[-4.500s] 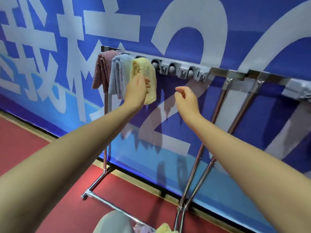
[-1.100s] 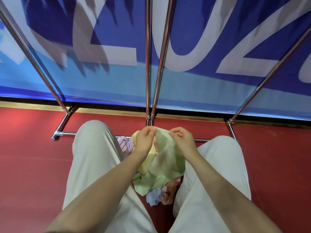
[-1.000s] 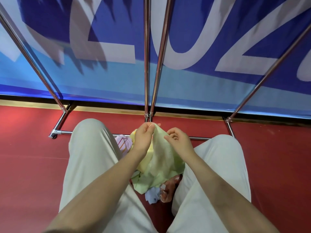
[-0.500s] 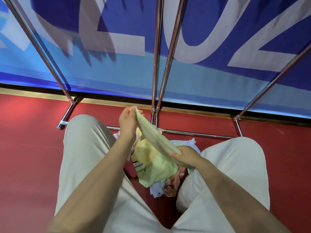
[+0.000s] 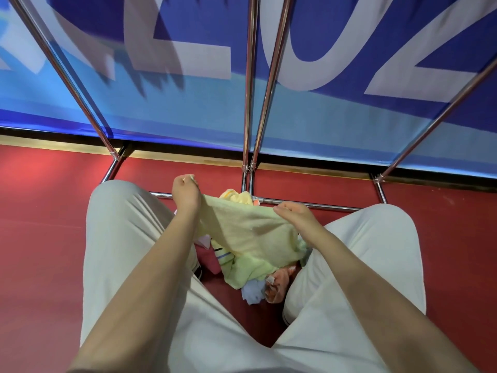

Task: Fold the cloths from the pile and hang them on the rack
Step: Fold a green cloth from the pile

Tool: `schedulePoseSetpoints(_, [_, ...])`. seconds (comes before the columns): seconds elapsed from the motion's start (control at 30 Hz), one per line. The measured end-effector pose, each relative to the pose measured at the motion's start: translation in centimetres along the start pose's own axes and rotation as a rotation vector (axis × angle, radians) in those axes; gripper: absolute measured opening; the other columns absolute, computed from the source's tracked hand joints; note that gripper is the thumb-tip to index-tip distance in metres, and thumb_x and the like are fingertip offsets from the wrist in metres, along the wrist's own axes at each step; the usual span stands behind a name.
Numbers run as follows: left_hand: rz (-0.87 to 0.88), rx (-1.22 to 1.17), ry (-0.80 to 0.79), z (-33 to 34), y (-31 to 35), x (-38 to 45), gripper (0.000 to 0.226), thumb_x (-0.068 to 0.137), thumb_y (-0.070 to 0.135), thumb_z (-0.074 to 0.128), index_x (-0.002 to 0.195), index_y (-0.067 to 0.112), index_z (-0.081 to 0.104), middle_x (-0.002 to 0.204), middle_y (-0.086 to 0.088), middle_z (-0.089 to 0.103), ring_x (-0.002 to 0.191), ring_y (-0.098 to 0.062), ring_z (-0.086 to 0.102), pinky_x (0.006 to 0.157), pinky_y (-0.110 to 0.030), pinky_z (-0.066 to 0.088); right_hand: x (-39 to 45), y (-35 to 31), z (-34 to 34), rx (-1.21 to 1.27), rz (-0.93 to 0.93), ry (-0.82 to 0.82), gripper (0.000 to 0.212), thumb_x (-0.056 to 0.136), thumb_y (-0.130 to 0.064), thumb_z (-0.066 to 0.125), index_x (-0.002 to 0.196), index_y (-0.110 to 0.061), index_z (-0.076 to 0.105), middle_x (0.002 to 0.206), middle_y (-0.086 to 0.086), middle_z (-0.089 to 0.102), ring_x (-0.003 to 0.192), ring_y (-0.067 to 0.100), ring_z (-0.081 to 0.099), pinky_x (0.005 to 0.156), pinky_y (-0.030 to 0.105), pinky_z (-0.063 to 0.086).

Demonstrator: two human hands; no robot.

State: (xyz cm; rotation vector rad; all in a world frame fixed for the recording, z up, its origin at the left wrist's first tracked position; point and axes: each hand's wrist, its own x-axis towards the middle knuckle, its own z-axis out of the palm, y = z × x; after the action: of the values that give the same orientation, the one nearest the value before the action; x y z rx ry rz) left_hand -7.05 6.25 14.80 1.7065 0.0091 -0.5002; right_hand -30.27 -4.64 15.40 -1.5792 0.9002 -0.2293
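1. Head view, looking straight down between two knees in pale trousers [image 5: 129, 238], squatting in front of the rack.
2. Mid-fold step by the look of it: pale green towel [image 5: 255, 232] stretched out between both hands, top edge pulled taut, rest sagging down onto the pile.
3. Left hand [image 5: 186, 193] curled tight round one top corner, a bit of cloth poking out above the knuckles.
4. Right hand [image 5: 291, 211] pinching the other top corner, fingers curled over the edge.
5. Pile of cloths [image 5: 258, 289] sitting on the floor between the legs, right under the towel: a yellow one peeking out behind, a striped one, a blue one and an orange one at the near end.
6. Next move, probably: bring the two corners together to halve the towel, keep the edges lined up so it doesn't go wonky, then stand and drape it over the top bar. Top bar out of shot, so can't tell how much room is left up there.
7. Surface: red floor [image 5: 45, 238], smooth-looking.
8. Room: chrome rack legs [image 5: 251, 103] rising from a base bar [image 5: 309, 203] on the floor, just beyond the hands; big blue banner [image 5: 349, 36] with white characters close behind, gold strip along its bottom edge.
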Motion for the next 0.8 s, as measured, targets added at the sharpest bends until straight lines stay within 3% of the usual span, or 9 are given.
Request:
schedulePoseSetpoints(0.17, [0.007, 0.125, -0.088, 0.4, -0.7, -1.4, 0.02, 0.1, 0.028, 0.045, 0.092, 0.014, 0.056, 0.083, -0.001, 0.054, 0.081, -0.019, 0.048, 0.076, -0.031, 0.038, 0.6, -0.6, 0.6, -0.054, -0.148, 0.13, 0.017, 0.094, -0.016, 0.057, 0.079, -0.011, 0.062, 0.078, -0.006, 0.058, 0.075, 0.005, 0.053, 0.072, 0.022, 0.04])
schedulePoseSetpoints(0.3, [0.131, 0.191, -0.25, 1.4, -0.6, -4.1, 0.016, 0.093, 0.031, 0.06, 0.092, 0.016, 0.062, 0.082, 0.005, 0.061, 0.076, -0.01, 0.054, 0.077, -0.028, 0.041, 0.5, -1.8, 0.8, -0.09, -0.261, 0.187, 0.014, 0.094, -0.014, 0.055, 0.083, -0.009, 0.063, 0.081, -0.006, 0.06, 0.075, -0.002, 0.053, 0.072, 0.013, 0.041])
schedulePoseSetpoints(0.37, [0.185, 0.18, -0.338, 1.9, -0.5, -5.4, 0.012, 0.094, 0.028, 0.06, 0.096, 0.018, 0.066, 0.079, 0.008, 0.066, 0.073, -0.002, 0.057, 0.075, -0.024, 0.042, 0.2, -2.6, 0.8, -0.1, -0.327, 0.193, 0.014, 0.095, -0.012, 0.055, 0.085, -0.006, 0.063, 0.081, -0.006, 0.06, 0.075, -0.002, 0.053, 0.072, 0.013, 0.041])
schedulePoseSetpoints(0.5, [0.293, 0.206, -0.536, 3.0, -0.1, -7.7, 0.022, 0.099, 0.028, 0.051, 0.111, 0.023, 0.069, 0.096, 0.009, 0.073, 0.092, 0.003, 0.062, 0.083, -0.02, 0.046, -0.4, -4.0, 0.5, -0.034, -0.409, 0.23, 0.012, 0.094, -0.008, 0.055, 0.085, -0.005, 0.063, 0.079, -0.006, 0.06, 0.076, 0.0, 0.054, 0.073, 0.015, 0.042])
schedulePoseSetpoints(0.57, [0.307, 0.194, -0.602, 3.5, 0.0, -8.6, 0.026, 0.1, 0.025, 0.049, 0.113, 0.017, 0.07, 0.094, 0.009, 0.07, 0.084, 0.009, 0.06, 0.08, -0.015, 0.046, -0.4, -4.3, 0.3, 0.005, -0.417, 0.251, 0.012, 0.094, -0.007, 0.056, 0.084, -0.008, 0.063, 0.079, -0.006, 0.06, 0.075, 0.0, 0.055, 0.073, 0.015, 0.043])
schedulePoseSetpoints(0.67, [0.33, 0.19, -0.692, 3.9, -0.1, -9.7, 0.016, 0.098, 0.02, 0.055, 0.105, 0.016, 0.068, 0.079, 0.009, 0.062, 0.065, 0.013, 0.055, 0.062, -0.009, 0.041, -0.3, -4.2, 0.1, 0.01, -0.414, 0.261, 0.011, 0.093, -0.008, 0.056, 0.085, -0.007, 0.064, 0.08, -0.004, 0.061, 0.077, 0.002, 0.055, 0.074, 0.015, 0.044])
schedulePoseSetpoints(0.8, [0.328, 0.191, -0.687, 4.2, -0.2, -9.8, 0.01, 0.093, 0.015, 0.061, 0.093, 0.012, 0.07, 0.076, 0.016, 0.061, 0.065, 0.012, 0.057, 0.063, -0.01, 0.042, -0.1, -3.4, 0.0, 0.005, -0.368, 0.271, 0.01, 0.093, -0.01, 0.057, 0.088, -0.007, 0.065, 0.081, -0.007, 0.062, 0.078, 0.002, 0.056, 0.075, 0.015, 0.044])
